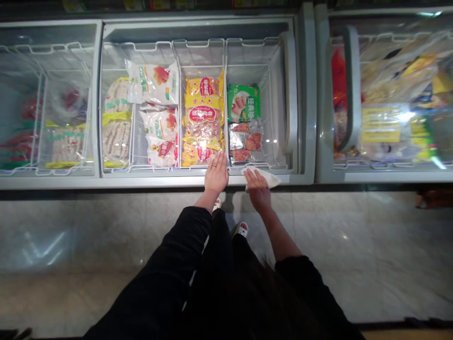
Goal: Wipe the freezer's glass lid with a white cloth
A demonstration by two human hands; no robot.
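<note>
My left hand (216, 172) lies flat on the front edge of the chest freezer (159, 183), its fingers stretched forward over the glass and a ring on one of them. A short way to the right, my right hand (259, 190) presses a folded white cloth (272, 178) against the same front rim. The cloth sticks out past that hand on its right side. Beneath the glass, near my left fingertips, are yellow food packs (202, 115) with red labels. A green pack (243, 103) lies in the wire basket beyond my right hand.
White bags (153, 82) of frozen food fill baskets to the left. A grey vertical handle (290, 92) stands at the glass lid's right side. Another freezer (389, 176) with a similar handle (351, 89) adjoins on the right. Below is a shiny tiled floor (106, 236).
</note>
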